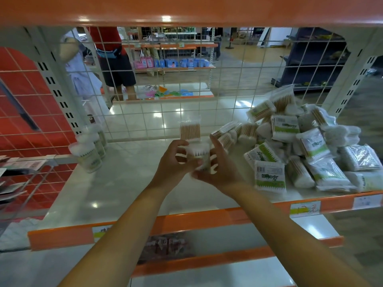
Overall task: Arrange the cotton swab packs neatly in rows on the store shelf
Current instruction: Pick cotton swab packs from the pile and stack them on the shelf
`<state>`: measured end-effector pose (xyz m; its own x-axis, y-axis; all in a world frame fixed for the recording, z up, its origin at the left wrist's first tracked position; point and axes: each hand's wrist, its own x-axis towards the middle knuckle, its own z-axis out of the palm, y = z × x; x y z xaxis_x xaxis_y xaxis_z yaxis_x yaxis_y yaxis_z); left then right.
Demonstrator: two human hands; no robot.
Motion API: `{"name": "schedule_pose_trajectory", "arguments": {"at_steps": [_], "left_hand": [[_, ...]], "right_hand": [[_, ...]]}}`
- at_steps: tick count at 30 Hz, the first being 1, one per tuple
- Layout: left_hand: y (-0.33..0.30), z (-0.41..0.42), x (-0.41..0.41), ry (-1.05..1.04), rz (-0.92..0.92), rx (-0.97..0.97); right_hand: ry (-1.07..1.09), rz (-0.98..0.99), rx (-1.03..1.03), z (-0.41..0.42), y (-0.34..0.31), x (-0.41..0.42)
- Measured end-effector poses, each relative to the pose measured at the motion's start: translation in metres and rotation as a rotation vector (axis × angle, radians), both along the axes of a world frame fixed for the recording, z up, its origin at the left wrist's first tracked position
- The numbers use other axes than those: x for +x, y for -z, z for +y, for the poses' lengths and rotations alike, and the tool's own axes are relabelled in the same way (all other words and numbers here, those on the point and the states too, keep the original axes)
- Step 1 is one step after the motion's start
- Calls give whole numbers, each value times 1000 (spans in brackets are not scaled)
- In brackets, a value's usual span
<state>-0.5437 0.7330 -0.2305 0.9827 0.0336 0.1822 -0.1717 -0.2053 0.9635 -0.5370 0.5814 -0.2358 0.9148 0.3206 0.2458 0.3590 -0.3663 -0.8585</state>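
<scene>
Both my hands meet over the middle of the white shelf (116, 183). My left hand (174, 162) and my right hand (215, 166) together grip one cotton swab pack (199, 156), its white tips upward. Just behind it another pack (190, 130) with wooden sticks stands upright near the wire back grid. At the shelf's left end three packs (89, 154) stand in a row running back to front. A loose heap of several packs (300, 146) fills the right side of the shelf.
A white wire grid (165, 112) closes the back of the shelf. The orange shelf above (186, 9) hangs low overhead. An orange price rail (186, 222) edges the front. Beyond the grid a person stands in the aisle (112, 59).
</scene>
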Motion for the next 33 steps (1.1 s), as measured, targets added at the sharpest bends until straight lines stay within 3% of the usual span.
{"name": "schedule_pose_trajectory", "arguments": {"at_steps": [5,13,18,27,33], "left_hand": [[5,8,-7,-64,-44,103],[13,83,-23,-202,-21,538],[13,151,-43,-318,26,698],[29,254,-75,-370,103,851],[35,275,-78,-338,98,825]], "right_hand": [[74,-180,-283,11,3,-1],[75,-272,-246,68,7,-1],[-15,-282,-206,130,11,-7],[-168,-196,-273,228,30,-25],[-170,-205,-267,265,35,-28]]}}
